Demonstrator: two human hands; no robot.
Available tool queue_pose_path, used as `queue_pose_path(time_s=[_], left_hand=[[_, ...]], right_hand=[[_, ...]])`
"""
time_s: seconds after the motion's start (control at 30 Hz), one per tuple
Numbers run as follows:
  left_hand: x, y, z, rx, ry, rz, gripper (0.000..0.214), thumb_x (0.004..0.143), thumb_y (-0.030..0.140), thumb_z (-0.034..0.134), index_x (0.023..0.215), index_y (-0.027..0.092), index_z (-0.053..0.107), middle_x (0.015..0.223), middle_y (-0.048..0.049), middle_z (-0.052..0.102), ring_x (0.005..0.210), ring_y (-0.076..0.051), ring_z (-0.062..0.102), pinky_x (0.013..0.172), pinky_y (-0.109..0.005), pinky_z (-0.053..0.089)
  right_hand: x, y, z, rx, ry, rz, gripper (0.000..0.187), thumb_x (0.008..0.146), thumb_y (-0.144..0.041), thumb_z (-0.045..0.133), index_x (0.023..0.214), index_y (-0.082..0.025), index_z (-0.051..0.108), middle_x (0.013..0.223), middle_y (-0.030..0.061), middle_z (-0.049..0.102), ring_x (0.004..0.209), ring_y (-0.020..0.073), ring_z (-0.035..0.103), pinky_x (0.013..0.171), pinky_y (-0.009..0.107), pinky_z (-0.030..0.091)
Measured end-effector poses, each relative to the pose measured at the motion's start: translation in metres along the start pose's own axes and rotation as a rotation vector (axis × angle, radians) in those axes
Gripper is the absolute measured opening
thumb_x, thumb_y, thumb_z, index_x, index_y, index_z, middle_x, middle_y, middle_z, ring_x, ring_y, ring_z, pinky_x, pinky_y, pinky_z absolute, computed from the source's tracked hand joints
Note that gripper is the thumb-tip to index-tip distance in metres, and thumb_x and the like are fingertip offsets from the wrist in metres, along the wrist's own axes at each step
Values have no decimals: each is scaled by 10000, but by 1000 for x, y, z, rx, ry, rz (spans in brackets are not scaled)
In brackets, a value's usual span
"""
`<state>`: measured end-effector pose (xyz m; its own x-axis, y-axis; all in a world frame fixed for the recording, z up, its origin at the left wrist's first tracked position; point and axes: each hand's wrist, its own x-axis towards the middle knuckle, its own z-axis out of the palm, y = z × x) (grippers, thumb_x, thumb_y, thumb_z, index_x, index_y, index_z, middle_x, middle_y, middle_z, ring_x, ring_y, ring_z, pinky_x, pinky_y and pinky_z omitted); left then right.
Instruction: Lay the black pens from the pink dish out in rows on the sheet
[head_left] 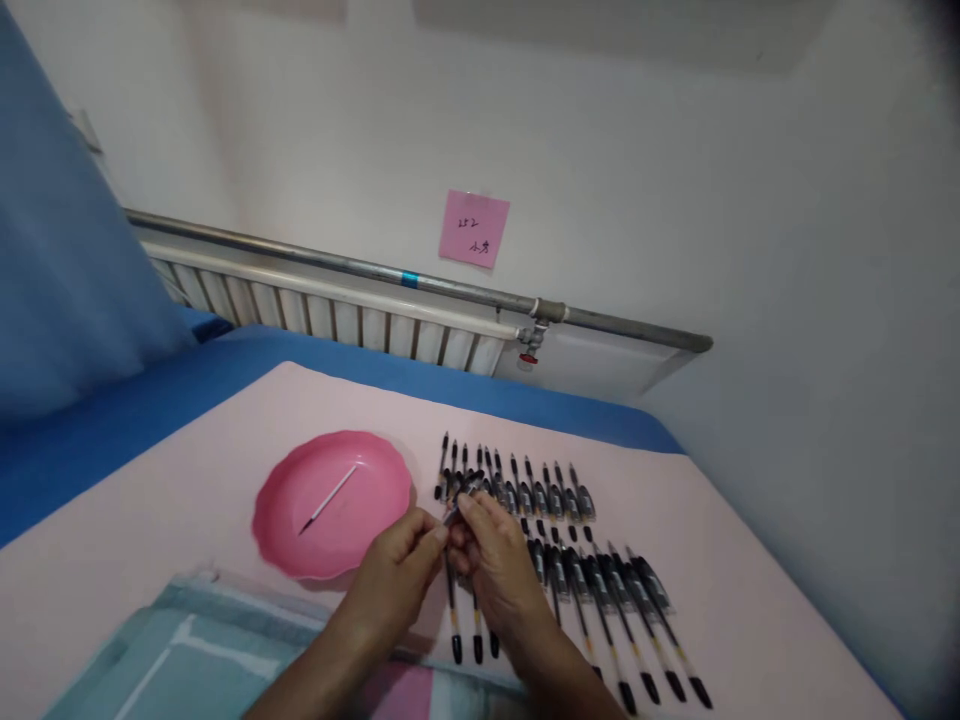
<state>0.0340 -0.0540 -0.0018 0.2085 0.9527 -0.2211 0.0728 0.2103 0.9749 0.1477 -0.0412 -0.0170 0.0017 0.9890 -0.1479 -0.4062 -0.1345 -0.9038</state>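
Observation:
My left hand (397, 565) and my right hand (491, 560) meet over the table, to the right of the pink bowl. Both are closed in a pinch around a slim pen (451, 515), mostly hidden by the fingers, so its exact parts cannot be made out. Beneath and beyond the hands lie two rows of black pens: a far row (540, 495) and a near row (622, 585), made up of dark barrels, thin shafts with yellowish sections and black caps. A single white ink refill (330, 500) with a dark tip rests inside the bowl.
The scalloped pink bowl (268, 535) stands left of the pens on a pale pink table cover (750, 570). A folded teal cloth (150, 640) lies at the near left. Along the wall run a radiator (345, 320) and a metal pipe (300, 255); a blue curtain (67, 220) hangs left.

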Motion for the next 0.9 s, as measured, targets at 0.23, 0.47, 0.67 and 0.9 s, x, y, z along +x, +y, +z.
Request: queue_pose_path(time_s=[0.23, 0.47, 0.67, 0.9], left_hand=[[11, 9, -39, 815, 262, 108, 246, 873, 315, 343, 742, 207, 521, 661, 16, 597, 634, -128, 558, 562, -207, 369], [26, 10, -89, 1194, 446, -61, 297, 820, 251, 381, 791, 124, 648, 868, -177, 653, 835, -279, 612, 678, -327, 397], [22, 11, -99, 1353, 477, -121, 393, 833, 291, 336, 879, 107, 680, 913, -205, 654, 846, -365, 605, 666, -413, 415], [0, 16, -41, 1136, 411, 202, 318, 878, 304, 327, 979, 156, 590, 932, -114, 633, 875, -231, 581, 709, -296, 410]], right_hand=[[4, -12, -5, -67, 138, -34, 248, 650, -365, 675, 804, -181, 609, 685, -5, 595, 493, 72, 463, 373, 166, 306], [2, -18, -11, -174, 138, -59, 171, 652, -288, 630, 767, -161, 620, 617, -7, 566, 468, 72, 436, 374, 173, 293], [5, -18, -15, -274, 128, -54, 133, 674, -266, 606, 768, -173, 613, 522, -49, 508, 405, 66, 385, 382, 187, 259], [10, -23, -33, -794, 117, -235, 98, 726, -187, 516, 659, -193, 587, 593, -23, 555, 554, 119, 482, 526, 230, 336]])
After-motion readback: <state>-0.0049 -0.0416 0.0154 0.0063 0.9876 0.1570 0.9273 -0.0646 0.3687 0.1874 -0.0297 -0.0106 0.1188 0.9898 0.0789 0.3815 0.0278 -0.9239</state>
